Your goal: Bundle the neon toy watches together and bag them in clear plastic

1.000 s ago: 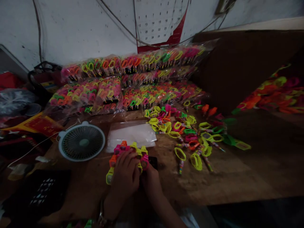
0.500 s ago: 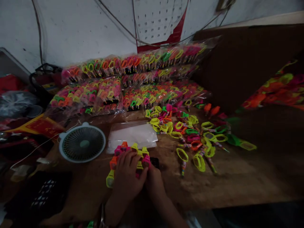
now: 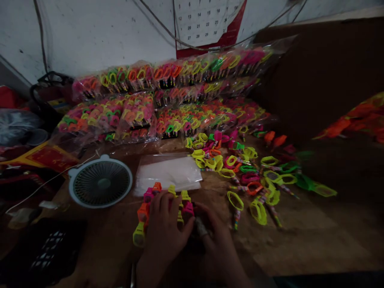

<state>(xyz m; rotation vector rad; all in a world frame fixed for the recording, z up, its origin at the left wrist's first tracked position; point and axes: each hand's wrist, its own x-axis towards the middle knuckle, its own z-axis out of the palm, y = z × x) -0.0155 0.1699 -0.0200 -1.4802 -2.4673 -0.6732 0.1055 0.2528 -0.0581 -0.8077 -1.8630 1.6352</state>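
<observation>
My left hand [image 3: 166, 230] lies over a cluster of colourful toy watches [image 3: 143, 212], its fingers curled on them and its thumb along their right side. Orange, pink and yellow watch faces show around the fingers. Close by on the right, my right hand [image 3: 214, 236] is bent with thumb and fingers brought together near a pink toy watch [image 3: 188, 209]. A pale patch shows at its thumb; whatever the fingers hold is dark and hidden. Behind the hands lie clear plastic bags with white sheets [image 3: 171, 172].
A round fan [image 3: 103, 182] lies at left, beyond a black perforated piece [image 3: 48, 248]. Loose toy watches on striped sticks [image 3: 258, 188] spread across the right of the table [image 3: 315, 240]. Bagged watches [image 3: 180, 116] are stacked against the wall; a brown cardboard panel [image 3: 324, 72] stands right.
My right hand has shifted slightly right, its fingers parting from the left hand and bending. The left hand stays on the toy watches. The view has tilted down a little.
</observation>
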